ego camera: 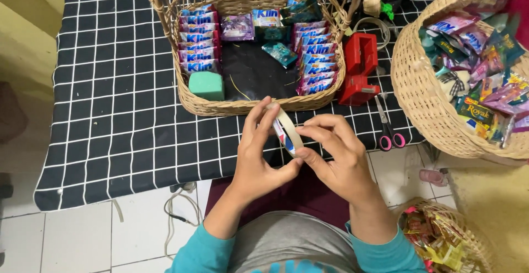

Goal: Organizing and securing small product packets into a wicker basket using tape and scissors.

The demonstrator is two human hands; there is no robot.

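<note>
The fingers [263, 120] of the left hand [256, 154] curl around the near side of a roll of clear tape [287, 130], pinching its rim, while the right hand [336, 157] closes thumb and forefinger on the roll's lower edge, as if picking at the tape's end. The roll is held in the air between both hands, just in front of the rectangular wicker basket [248, 105]. No strip of tape looks drawn out yet.

Inside that basket, two neat rows of sachets [199, 39] stand along the left and right walls, with a green foam block [206, 85] in the near left corner; the middle of the basket is mostly bare, so the filling looks only partly done. A red tape dispenser [359, 69] and pink-handled scissors [388, 127] lie on the black checked surface [110, 113] to the right. A round wicker basket [419, 96] further right is heaped with loose packets.
</note>
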